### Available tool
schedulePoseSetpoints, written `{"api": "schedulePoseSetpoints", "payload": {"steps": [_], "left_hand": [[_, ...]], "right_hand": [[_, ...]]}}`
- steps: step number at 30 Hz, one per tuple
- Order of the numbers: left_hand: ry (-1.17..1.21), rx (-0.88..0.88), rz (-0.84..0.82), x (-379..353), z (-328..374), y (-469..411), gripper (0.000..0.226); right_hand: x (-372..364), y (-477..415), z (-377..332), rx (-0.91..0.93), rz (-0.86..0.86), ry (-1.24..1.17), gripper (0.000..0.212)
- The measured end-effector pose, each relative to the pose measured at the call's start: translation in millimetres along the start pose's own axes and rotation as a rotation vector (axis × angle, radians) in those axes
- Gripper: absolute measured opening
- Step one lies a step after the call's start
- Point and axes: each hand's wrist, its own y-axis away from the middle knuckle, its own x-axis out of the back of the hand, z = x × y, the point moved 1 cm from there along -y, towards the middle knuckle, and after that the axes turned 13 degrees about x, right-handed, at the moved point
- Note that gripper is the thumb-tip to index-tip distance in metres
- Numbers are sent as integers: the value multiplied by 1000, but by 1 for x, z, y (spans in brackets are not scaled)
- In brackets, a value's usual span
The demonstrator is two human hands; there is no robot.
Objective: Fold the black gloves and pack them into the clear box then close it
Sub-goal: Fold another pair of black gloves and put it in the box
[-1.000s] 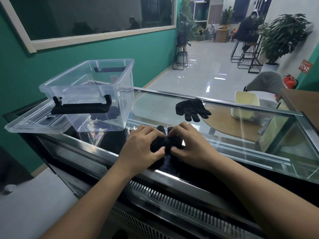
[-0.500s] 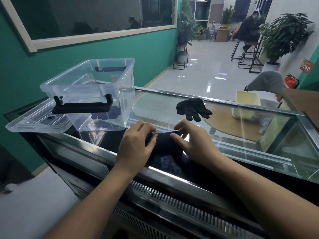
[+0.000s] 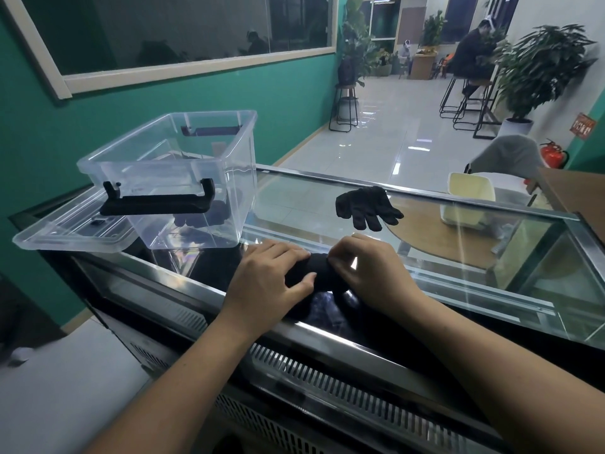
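So that the fold cannot spring open, the left hand (image 3: 270,281) clasps the rolled black glove (image 3: 319,266) on the glass counter (image 3: 294,204) while the right hand (image 3: 371,273) pinches its end with curled fingers, apparently tucking it; the clear box (image 3: 229,178) stands open alongside.

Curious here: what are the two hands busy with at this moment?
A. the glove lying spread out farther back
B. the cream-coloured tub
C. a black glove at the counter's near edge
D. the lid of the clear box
C: the left hand and right hand both hold a bunched black glove at the near edge of the glass counter. The lid, tub and spread glove lie untouched.
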Motion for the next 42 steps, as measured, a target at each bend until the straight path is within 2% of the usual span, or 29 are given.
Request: {"api": "schedulePoseSetpoints", "payload": {"steps": [4,11,19,25,31,38,42], "left_hand": [[-36,-22,-35,1,1,0,43],[9,-122,-122,-2,2,-4,45],[-45,-205,-75,-2,5,-10,42],[-44,-202,-65,5,-1,-23,37],[-74,-235,-10,43,-5,-64,38],[-155,-320,161,127,6,-133,36],[-196,-306,222,163,-8,-157,35]], "right_hand": [[2,0,-1,-3,0,-27,9],[5,1,-1,-26,-6,-79,11],[6,2,1,-87,5,-74,19],[8,3,1,-135,25,-87,14],[8,3,1,-139,-1,-100,13],[10,4,-1,-145,-19,-112,13],[10,3,-1,-147,-15,-112,13]]}}
